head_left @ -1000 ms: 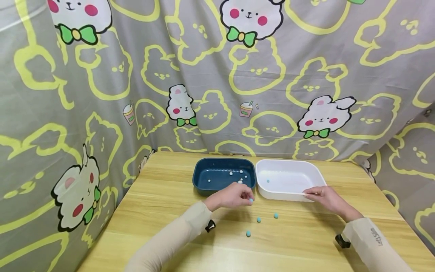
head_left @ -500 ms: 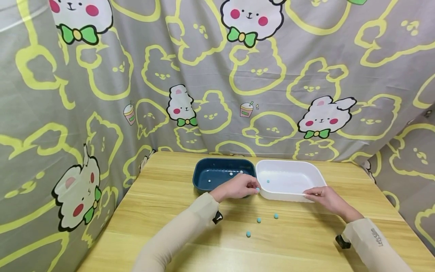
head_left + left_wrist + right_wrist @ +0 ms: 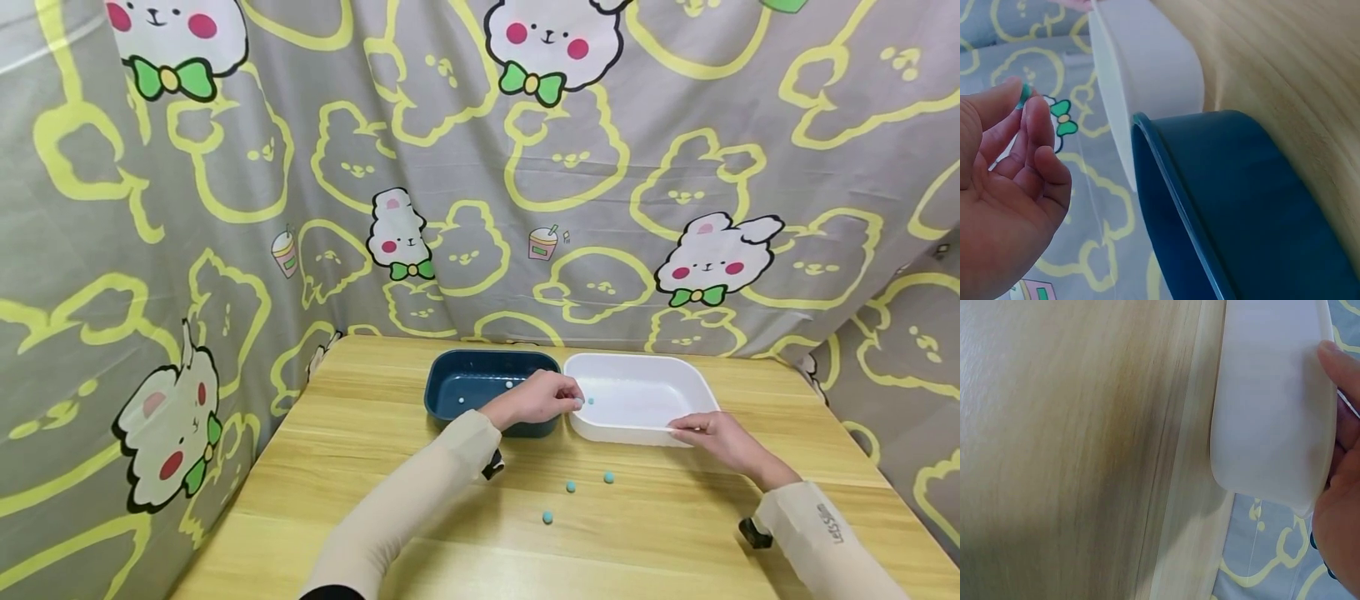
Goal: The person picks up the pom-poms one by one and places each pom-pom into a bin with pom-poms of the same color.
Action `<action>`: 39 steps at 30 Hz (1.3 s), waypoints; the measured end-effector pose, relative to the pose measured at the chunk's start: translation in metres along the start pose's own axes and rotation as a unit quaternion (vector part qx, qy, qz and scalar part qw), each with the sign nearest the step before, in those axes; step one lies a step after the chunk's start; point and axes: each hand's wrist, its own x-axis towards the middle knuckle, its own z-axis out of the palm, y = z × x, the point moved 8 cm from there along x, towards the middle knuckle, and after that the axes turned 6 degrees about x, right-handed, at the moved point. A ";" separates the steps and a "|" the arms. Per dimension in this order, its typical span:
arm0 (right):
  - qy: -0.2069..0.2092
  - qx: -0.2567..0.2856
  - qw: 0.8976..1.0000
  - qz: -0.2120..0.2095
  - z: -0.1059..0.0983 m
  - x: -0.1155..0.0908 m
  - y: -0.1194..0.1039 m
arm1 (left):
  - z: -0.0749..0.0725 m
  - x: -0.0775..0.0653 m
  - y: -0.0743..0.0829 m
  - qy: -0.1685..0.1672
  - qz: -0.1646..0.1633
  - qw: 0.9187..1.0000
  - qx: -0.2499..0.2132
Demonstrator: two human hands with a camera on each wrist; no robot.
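My left hand (image 3: pixel 538 397) hovers at the near left corner of the white plastic tub (image 3: pixel 622 433). Between its thumb and forefinger it pinches a small turquoise ball (image 3: pixel 1025 95), clearest in the left wrist view. Another light blue ball (image 3: pixel 591 402) lies inside that tub. At the tub's near right side, my right hand (image 3: pixel 723 439) grips the rim, its thumb (image 3: pixel 1335 361) against the wall in the right wrist view. The dark blue tub (image 3: pixel 442 414) stands against the white one; small white balls (image 3: pixel 509 385) show in it, and my left hand and forearm hide part of it.
Three loose blue balls lie on the wooden table (image 3: pixel 315 500) in front of the tubs: a right one (image 3: pixel 608 477), a middle one (image 3: pixel 571 487) and a nearest one (image 3: pixel 547 517). A patterned curtain (image 3: pixel 465 325) hangs behind the table.
The left hand has carried the ball up and to the right, from before the dark blue tub to the white tub's left edge. The right hand keeps its place on the rim.
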 end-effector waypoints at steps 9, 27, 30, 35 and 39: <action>0.002 0.003 1.000 0.000 0.001 -0.001 -0.002 | 0.004 0.016 -0.004 0.003 -0.007 1.000 0.026; 0.001 0.016 1.000 -0.006 0.000 0.000 -0.004 | 0.010 0.041 -0.021 -0.016 -0.074 0.996 0.041; -0.002 0.015 1.000 -0.010 0.000 0.000 -0.004 | 0.012 0.045 -0.024 -0.016 -0.086 0.995 0.038; -0.001 0.014 1.000 -0.008 0.000 -0.001 -0.004 | 0.014 0.050 -0.029 -0.015 -0.100 0.995 0.028; 0.001 0.016 1.000 -0.005 0.001 -0.001 -0.004 | 0.016 0.053 -0.034 -0.007 -0.109 0.993 0.036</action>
